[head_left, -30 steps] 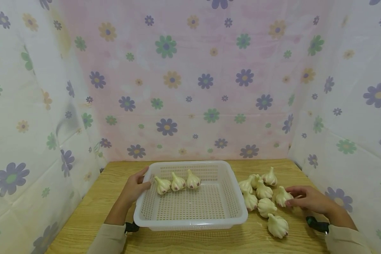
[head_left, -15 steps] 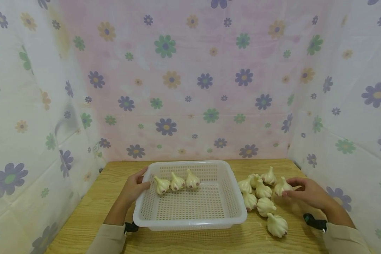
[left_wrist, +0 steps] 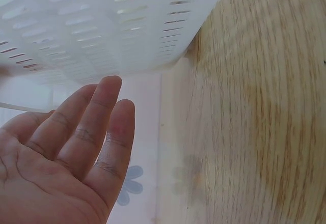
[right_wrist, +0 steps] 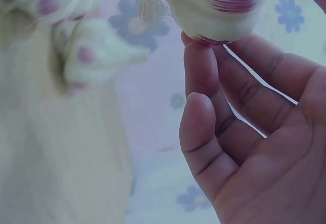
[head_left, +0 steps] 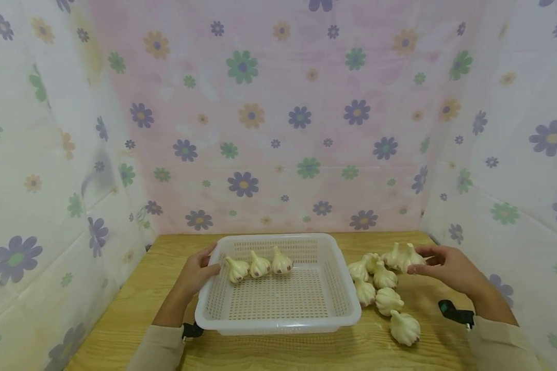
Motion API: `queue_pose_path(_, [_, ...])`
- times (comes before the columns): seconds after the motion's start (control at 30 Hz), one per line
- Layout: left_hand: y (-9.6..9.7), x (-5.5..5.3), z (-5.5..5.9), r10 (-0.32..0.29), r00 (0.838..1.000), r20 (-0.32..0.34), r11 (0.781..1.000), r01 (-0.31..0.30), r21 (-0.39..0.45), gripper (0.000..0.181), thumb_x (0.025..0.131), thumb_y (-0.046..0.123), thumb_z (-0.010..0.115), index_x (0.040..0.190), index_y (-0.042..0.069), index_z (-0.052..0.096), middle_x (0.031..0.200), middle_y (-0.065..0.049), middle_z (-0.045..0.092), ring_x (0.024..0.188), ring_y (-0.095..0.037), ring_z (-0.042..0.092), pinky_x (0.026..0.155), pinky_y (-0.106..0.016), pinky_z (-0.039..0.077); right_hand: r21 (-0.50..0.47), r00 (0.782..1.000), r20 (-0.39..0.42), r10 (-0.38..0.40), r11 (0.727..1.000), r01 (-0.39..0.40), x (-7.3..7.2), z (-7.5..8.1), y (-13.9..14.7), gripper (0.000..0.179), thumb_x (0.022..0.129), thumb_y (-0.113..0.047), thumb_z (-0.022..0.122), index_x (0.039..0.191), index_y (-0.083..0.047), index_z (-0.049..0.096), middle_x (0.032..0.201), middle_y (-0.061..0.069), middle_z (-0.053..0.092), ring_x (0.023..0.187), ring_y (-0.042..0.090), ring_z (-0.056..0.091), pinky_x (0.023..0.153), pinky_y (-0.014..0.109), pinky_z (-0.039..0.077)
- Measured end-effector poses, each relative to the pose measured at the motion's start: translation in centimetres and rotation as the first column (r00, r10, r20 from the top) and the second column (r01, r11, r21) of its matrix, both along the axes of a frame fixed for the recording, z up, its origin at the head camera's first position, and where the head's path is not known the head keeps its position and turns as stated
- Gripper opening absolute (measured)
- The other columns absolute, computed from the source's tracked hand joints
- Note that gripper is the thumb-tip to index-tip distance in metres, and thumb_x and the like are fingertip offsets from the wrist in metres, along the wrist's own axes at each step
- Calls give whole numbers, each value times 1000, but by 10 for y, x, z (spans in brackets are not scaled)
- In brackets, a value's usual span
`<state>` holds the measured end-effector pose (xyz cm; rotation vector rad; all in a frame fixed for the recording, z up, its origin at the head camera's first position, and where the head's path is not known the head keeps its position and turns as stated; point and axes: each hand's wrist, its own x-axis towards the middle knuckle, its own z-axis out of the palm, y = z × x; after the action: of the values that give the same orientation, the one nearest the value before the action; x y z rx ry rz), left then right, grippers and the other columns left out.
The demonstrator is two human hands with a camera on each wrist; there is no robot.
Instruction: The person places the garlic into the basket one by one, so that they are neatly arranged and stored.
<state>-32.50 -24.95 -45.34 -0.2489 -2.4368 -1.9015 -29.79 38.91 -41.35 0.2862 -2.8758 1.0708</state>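
My right hand pinches a garlic bulb between thumb and fingers, at the far right of the pile. In the right wrist view this garlic bulb shows purple patches and a tuft of roots, with the fingertips under it. A white plastic basket stands at the middle, with three garlic bulbs in a row along its back left. At its left rim my left hand holds it, thumb over the rim. The left wrist view has the fingers stretched along the basket's outer wall.
Several more garlic bulbs lie in a loose pile right of the basket, some right at its wall. One garlic bulb lies nearest the front. The wooden table is bounded by flowered cloth at the back and both sides.
My right hand has lifted its garlic bulb and moved it up and slightly left, so it overlaps the rearmost bulb. The left hand and basket stay in place.
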Motion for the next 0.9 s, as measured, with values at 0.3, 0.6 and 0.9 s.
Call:
queue_pose_path(0.3, [0,1,-1,4,1000,11,1000,-4,4,79,91,5,64,163,13,33,134,-31,65,91,-36,77,69,-44,65,30,997,-79,-8,999,10,-8,30,-20,74,92,-51,74,149,-8,55,136,22,63,116,35,61,84,52,59])
queue_pose_path(0.6, [0,1,-1,6,1000,11,1000,-6,1,79,91,5,64,163,13,33,134,-30,64,90,-36,77,68,-44,65,44,992,-123,25,999,-20,-15,48,-44,72,92,-53,73,146,-8,58,137,21,63,115,36,63,84,52,59])
queue_pose_path(0.9, [0,0,-1,7,1000,2,1000,-7,-9,79,91,5,63,163,13,32,134,-30,64,91,-36,77,69,-44,65,80,985,-135,105,992,-95,-25,71,-62,72,90,-53,76,141,-5,62,139,25,62,112,37,70,87,55,60])
